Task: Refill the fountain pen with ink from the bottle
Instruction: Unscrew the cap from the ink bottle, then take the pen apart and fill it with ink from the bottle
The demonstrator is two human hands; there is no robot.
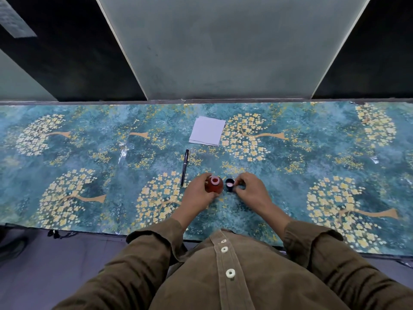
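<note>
A small reddish-brown ink bottle [214, 186] stands uncapped on the table, its pink mouth showing. My left hand [197, 193] grips its body from the left. Just to its right, my right hand [250, 190] pinches the black cap [229, 184], held with its pale inside facing up, at or just above the tabletop. The black fountain pen [185, 167] lies capped on the table, left of and behind the bottle, pointing away from me. Neither hand touches it.
The table wears a teal cloth with yellow flowering trees [73, 193]. A folded white paper [207, 131] lies behind the pen. A grey wall panel [223, 52] rises behind the table's far edge. The near edge runs just before my brown shirt.
</note>
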